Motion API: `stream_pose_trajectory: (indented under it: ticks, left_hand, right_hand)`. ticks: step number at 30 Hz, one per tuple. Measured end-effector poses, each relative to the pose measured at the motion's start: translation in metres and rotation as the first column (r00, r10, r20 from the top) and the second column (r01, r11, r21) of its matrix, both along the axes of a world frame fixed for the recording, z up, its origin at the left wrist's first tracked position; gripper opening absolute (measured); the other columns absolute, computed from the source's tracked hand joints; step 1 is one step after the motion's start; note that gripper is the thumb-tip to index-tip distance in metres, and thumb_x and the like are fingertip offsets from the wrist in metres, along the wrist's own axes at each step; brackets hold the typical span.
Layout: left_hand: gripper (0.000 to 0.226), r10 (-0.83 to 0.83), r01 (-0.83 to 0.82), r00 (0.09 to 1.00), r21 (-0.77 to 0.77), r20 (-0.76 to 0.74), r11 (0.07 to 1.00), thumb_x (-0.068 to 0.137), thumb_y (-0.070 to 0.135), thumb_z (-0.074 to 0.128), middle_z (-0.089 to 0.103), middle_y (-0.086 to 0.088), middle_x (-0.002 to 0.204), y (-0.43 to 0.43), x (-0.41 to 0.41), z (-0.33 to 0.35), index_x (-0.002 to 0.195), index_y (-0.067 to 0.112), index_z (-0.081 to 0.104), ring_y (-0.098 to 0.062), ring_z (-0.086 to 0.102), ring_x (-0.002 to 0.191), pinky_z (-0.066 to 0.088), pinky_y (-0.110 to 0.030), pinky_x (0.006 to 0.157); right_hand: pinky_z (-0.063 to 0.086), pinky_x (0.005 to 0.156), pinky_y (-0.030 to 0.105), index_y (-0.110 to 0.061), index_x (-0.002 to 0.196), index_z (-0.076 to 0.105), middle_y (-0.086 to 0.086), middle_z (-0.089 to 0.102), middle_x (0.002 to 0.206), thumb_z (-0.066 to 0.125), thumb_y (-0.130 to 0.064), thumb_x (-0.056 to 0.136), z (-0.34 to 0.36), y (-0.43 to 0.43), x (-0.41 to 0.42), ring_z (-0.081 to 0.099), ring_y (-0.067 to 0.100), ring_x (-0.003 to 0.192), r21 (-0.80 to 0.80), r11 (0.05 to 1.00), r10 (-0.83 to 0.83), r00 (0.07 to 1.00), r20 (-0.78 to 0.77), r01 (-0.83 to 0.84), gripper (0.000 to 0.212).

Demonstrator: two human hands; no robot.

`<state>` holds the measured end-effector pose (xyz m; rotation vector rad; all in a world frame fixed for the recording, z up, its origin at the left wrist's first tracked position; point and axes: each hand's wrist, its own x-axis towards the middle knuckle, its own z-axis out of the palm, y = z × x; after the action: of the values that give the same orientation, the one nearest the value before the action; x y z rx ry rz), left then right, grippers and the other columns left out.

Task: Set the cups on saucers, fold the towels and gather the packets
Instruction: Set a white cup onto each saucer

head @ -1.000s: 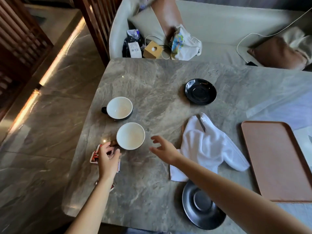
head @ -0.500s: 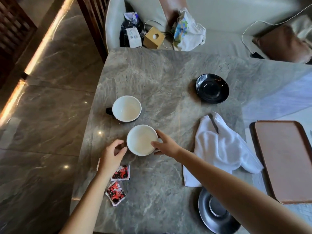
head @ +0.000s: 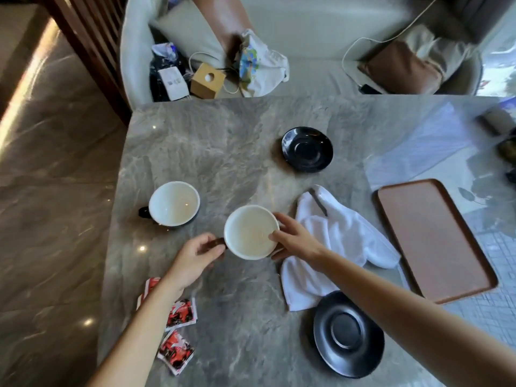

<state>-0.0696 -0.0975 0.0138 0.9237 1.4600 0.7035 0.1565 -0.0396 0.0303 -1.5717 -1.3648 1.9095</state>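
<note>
Left hand (head: 195,255) now pinches the handle of the white-lined dark ceramic cup (head: 250,231); right hand (head: 296,241) still grips its rim.

Grey marble table (head: 237,152), things spread on the top. Far L: white cup w/ dark outside (head: 173,203), upright, handle to the left. Near cup (head: 250,232) is just beside it, gripped by left hand (head: 192,258) at the handle & right hand (head: 296,238) at the rim; cannot tell if it touches the top. Far saucer (head: 307,148), black, stands alone. White towel (head: 335,247) lies crumpled in the middle; its near corner reaches the near saucer (head: 348,333). Brown tray (head: 435,241) is on the R side. Red packets (head: 181,314) lie at the near L edge, 3 approx.
</note>
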Motion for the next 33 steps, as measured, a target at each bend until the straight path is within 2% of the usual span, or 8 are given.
stream_pose_trajectory:
  ticks: [5, 9, 12, 15, 20, 24, 29, 33]
  left_hand:
    - [0.016, 0.126, -0.134, 0.985, 0.055, 0.121, 0.990, 0.089, 0.005, 0.057, 0.064, -0.003, 0.084, 0.062, 0.060, 0.016, 0.100, 0.010, 0.047, 0.000, 0.064, 0.058, 0.044, -0.010, 0.050]
    - [0.021, 0.355, -0.358, 0.913, -0.025, 0.201, 0.934, 0.090, 0.012, 0.057, 0.063, 0.003, 0.088, 0.114, 0.116, 0.018, 0.106, 0.015, 0.043, -0.008, 0.062, 0.069, 0.043, -0.023, 0.063]
    - [0.018, 0.408, -0.402, 0.878, -0.077, 0.250, 0.912, 0.092, 0.015, 0.054, 0.062, -0.001, 0.091, 0.152, 0.145, 0.020, 0.104, 0.017, 0.041, -0.012, 0.062, 0.075, 0.044, -0.025, 0.066]
    - [0.020, 0.374, -0.365, 0.897, -0.082, 0.236, 0.927, 0.091, 0.018, 0.056, 0.064, -0.006, 0.106, 0.185, 0.157, 0.014, 0.104, 0.019, 0.041, -0.020, 0.064, 0.088, 0.047, -0.028, 0.071]
    - [0.028, 0.400, -0.399, 0.890, -0.050, 0.219, 0.916, 0.089, 0.006, 0.056, 0.059, 0.004, 0.092, 0.225, 0.178, -0.001, 0.107, 0.015, 0.038, -0.003, 0.062, 0.064, 0.049, -0.020, 0.068]
    - [0.030, 0.455, -0.450, 0.866, -0.073, 0.207, 0.890, 0.088, 0.003, 0.057, 0.059, -0.008, 0.109, 0.242, 0.186, -0.015, 0.111, 0.012, 0.039, -0.012, 0.061, 0.075, 0.050, -0.025, 0.075]
    - [0.036, 0.522, -0.518, 0.838, -0.074, 0.159, 0.852, 0.087, 0.003, 0.058, 0.055, -0.018, 0.124, 0.253, 0.193, -0.027, 0.119, 0.005, 0.044, -0.020, 0.062, 0.083, 0.051, -0.024, 0.072]
    - [0.041, 0.529, -0.528, 0.840, -0.043, 0.119, 0.848, 0.087, 0.003, 0.059, 0.054, -0.022, 0.128, 0.260, 0.195, -0.033, 0.125, 0.001, 0.044, -0.027, 0.060, 0.097, 0.051, -0.024, 0.072]
  right_hand:
    - [0.057, 0.057, 0.027, -0.025, 0.120, 0.047, 0.005, 0.058, 0.091, 0.043, -0.002, 0.092, 0.016, 0.034, 0.043, 0.059, 0.019, 0.064, 0.100, 0.974, -0.205, 0.979, -0.004, 0.204, 0.036]
    - [0.057, 0.060, 0.029, -0.026, 0.124, 0.047, 0.008, 0.058, 0.094, 0.040, -0.002, 0.091, 0.012, 0.071, 0.067, 0.059, 0.020, 0.068, 0.177, 0.927, -0.328, 0.944, -0.043, 0.330, 0.042]
    - [0.055, 0.057, 0.027, -0.027, 0.125, 0.049, 0.006, 0.057, 0.093, 0.037, -0.001, 0.089, 0.010, 0.106, 0.082, 0.057, 0.019, 0.067, 0.182, 0.904, -0.381, 0.922, -0.070, 0.387, 0.046]
    - [0.054, 0.054, 0.024, -0.026, 0.127, 0.049, 0.007, 0.055, 0.096, 0.036, -0.001, 0.089, 0.001, 0.140, 0.096, 0.054, 0.020, 0.071, 0.174, 0.897, -0.398, 0.913, -0.085, 0.407, 0.047]
    - [0.057, 0.057, 0.024, -0.025, 0.133, 0.044, 0.003, 0.053, 0.109, 0.036, -0.003, 0.091, -0.022, 0.188, 0.110, 0.056, 0.019, 0.091, 0.178, 0.908, -0.375, 0.925, -0.058, 0.379, 0.048]
    - [0.057, 0.059, 0.032, -0.024, 0.135, 0.041, 0.008, 0.051, 0.121, 0.037, -0.006, 0.091, -0.036, 0.207, 0.114, 0.056, 0.027, 0.104, 0.171, 0.917, -0.364, 0.931, -0.016, 0.361, 0.048]
    - [0.057, 0.048, 0.028, -0.017, 0.137, 0.038, 0.019, 0.045, 0.130, 0.038, -0.007, 0.090, -0.053, 0.222, 0.119, 0.059, 0.037, 0.097, 0.209, 0.938, -0.290, 0.957, 0.030, 0.278, 0.048]
    - [0.059, 0.056, 0.036, -0.013, 0.139, 0.034, 0.021, 0.050, 0.124, 0.038, -0.006, 0.093, -0.060, 0.230, 0.122, 0.063, 0.022, 0.065, 0.221, 0.948, -0.243, 0.969, 0.042, 0.228, 0.048]
